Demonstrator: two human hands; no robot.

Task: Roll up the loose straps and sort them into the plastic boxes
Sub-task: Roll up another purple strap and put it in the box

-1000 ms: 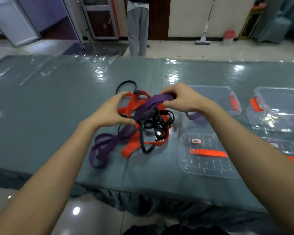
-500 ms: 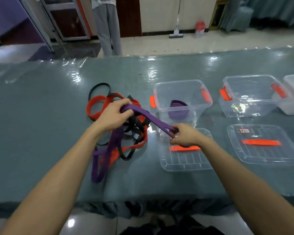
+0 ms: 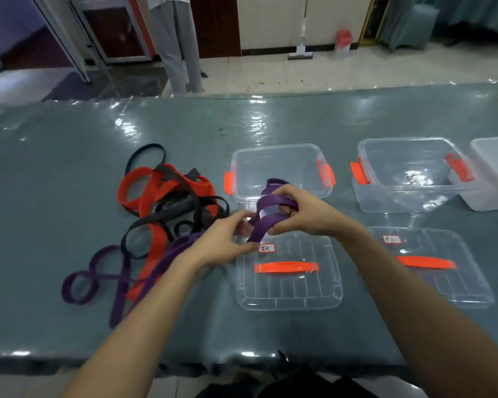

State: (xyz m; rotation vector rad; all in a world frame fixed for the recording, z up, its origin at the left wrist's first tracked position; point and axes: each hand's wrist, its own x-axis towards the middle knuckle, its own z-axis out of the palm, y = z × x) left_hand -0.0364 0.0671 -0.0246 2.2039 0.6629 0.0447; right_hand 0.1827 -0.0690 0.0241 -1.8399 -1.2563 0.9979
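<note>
Both hands — left hand (image 3: 224, 242), right hand (image 3: 302, 214) — grip a purple strap (image 3: 266, 222) before a clear box (image 3: 279, 170).

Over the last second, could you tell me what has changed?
The right hand drew the purple strap rightward out of the pile, then both hands closed together, winding it into loops; the left hand grips its trailing part. Pile, boxes and lids stayed put.

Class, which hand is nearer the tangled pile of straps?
Left. The left hand sits just beside the pile; the right hand is farther off, by the clear box. Both hold a purple strap.
</note>
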